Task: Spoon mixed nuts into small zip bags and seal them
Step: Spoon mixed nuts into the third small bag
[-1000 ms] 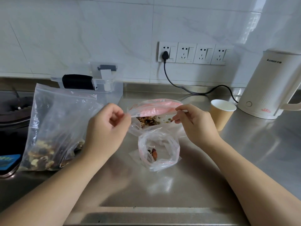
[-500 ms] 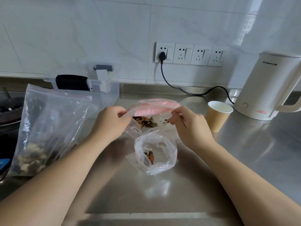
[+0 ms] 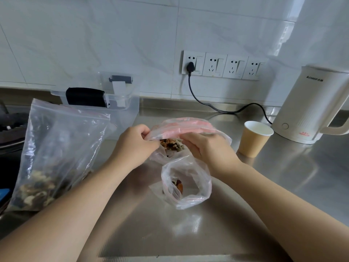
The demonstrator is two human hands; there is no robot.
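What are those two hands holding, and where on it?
Both hold one small zip bag of nuts by its top. The left hand pinches the left end of the pink zip strip; the right hand pinches farther along it.

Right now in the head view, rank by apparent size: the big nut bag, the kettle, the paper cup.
1. big nut bag
2. kettle, close; partly cut off, so unsure
3. paper cup, smallest

Cup [image 3: 254,139] — left of kettle [image 3: 309,108]
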